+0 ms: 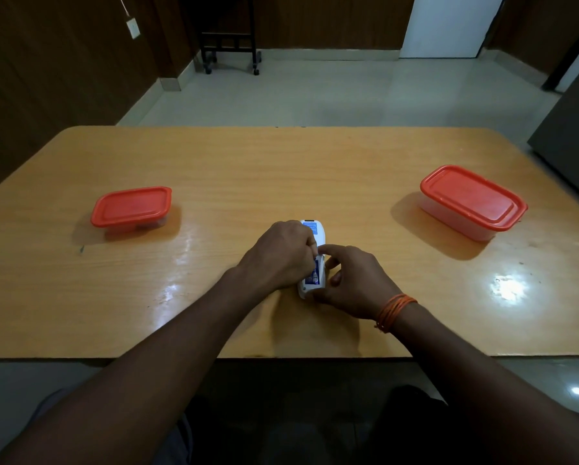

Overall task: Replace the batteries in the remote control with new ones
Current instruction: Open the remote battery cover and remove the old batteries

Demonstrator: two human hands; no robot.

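1. Clamping the left hand (281, 256) over the white remote control (311, 228), just below frame centre, on the wooden table (281, 169).
2. Gripping its right side with the right hand (355, 283), index finger bent over the exposed blue batteries (315, 273).
3. Leaving one red-lidded container (131, 207) closed at mid-left, a second red-lidded container (472, 198) at mid-right.

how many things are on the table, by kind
clear plastic containers with red lids: 2
white plastic remote control: 1
blue battery in the remote's open back: 1 in view, more may be hidden
total: 4
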